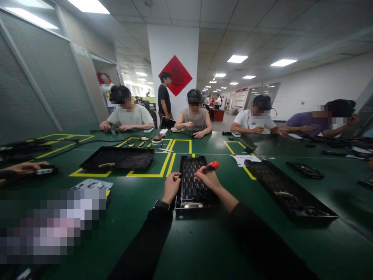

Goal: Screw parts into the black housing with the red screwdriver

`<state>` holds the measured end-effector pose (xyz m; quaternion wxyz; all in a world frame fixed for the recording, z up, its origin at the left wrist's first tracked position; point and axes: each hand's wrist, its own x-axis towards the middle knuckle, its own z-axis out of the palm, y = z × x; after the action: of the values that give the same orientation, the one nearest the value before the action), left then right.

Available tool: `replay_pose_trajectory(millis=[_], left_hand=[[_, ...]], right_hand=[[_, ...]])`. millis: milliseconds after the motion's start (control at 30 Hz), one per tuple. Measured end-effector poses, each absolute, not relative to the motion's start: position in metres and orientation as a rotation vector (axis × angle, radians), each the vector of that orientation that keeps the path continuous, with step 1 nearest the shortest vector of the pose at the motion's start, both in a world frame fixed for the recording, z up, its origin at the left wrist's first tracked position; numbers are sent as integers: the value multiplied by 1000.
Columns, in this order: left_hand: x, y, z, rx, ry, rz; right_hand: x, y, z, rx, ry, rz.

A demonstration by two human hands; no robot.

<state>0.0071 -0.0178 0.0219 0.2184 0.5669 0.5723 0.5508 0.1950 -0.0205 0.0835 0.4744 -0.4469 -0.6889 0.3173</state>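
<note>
Gripping a red-and-black-handled tool (213,166) in the right hand (207,179), closed snugly around the handle, with the red end poking out at the far right; too covered at the tip to make out. Holding the left hand (171,187) at the left side of a long black casing (187,168), with thumb and forefinger curled close together; impossible to tell from here about anything pinched between them, or about contact with the rim. Wearing a dark wristband (162,205) on the left wrist.

Lying flat between the hands: that casing, long sides running near to far, with rows of dark patterned shapes inside and a silvery strip (194,205) across the near end. Spread beneath everything, a dark green table (136,217) marked with yellow tape (167,165).

To the left and farther off, a shallow black tray (118,158); nearer at left, a co-worker's hand (25,170) on a small dark device (46,170). To the right, a longer black tray (291,190) set slantwise, with a white sheet (243,160) touching or just beside the far end. Along the far edge, four seated people; behind, a white column (174,41) bearing a red diamond sign (185,74).
</note>
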Motion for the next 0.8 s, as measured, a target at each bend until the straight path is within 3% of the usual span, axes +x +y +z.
replay_pose_trajectory(millis=[800], left_hand=[[8, -21, 25, 1667, 1603, 1551]], right_hand=[[190, 6, 66, -1100, -1370, 852]])
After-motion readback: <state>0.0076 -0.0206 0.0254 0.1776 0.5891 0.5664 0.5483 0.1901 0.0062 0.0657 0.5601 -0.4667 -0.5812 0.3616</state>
